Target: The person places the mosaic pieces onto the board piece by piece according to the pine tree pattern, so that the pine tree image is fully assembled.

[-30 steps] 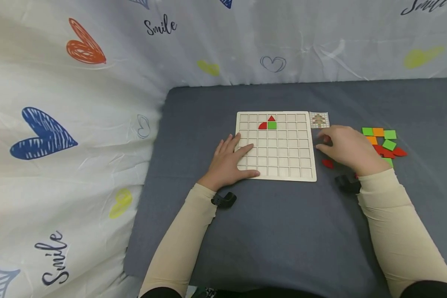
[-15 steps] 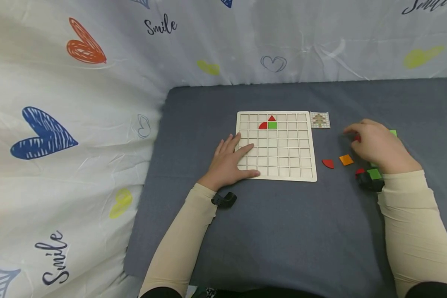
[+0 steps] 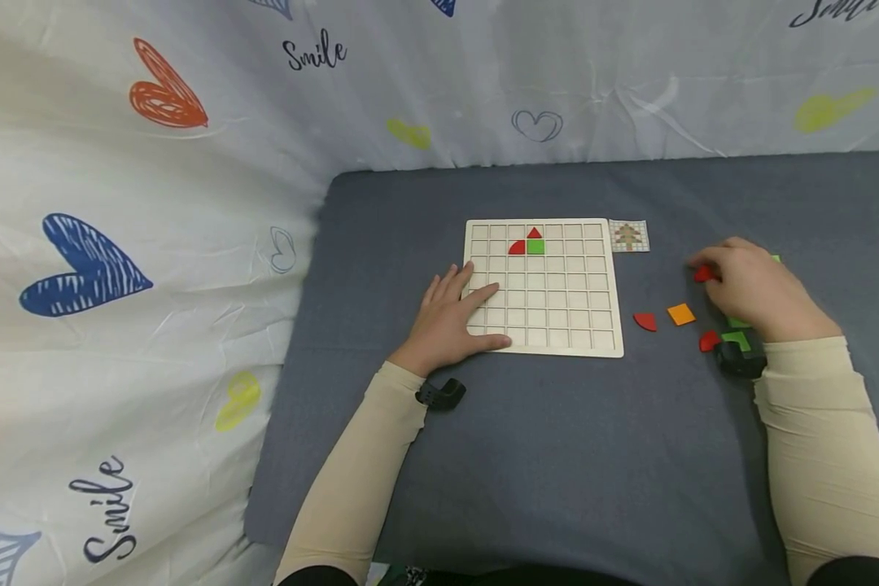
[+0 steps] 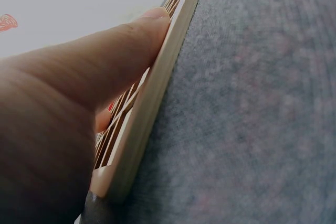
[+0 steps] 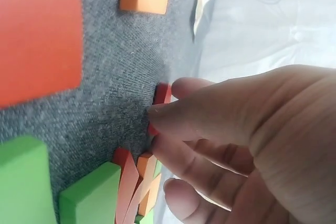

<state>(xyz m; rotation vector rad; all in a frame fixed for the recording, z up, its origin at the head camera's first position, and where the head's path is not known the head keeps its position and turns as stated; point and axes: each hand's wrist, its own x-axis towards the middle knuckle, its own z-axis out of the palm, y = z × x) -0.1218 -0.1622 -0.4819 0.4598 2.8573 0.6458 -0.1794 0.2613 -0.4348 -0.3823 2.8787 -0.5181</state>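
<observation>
On the grey cloth-covered desk, nearest among the loose pieces, a curved red tile and a green tile sit beside the right wrist, the green one partly hidden. Slightly farther lie a red quarter-circle and an orange square. The left hand spreads flat over the near left corner of the gridded wooden board, presumably steadying it. The right hand pinches a red tile between thumb and fingertips, probably because thin pieces suit an edge grip. Across the board's far rows sit a red rounded tile, green square and red triangle; a tree-pattern card lies just right, seemingly for easy viewing.
</observation>
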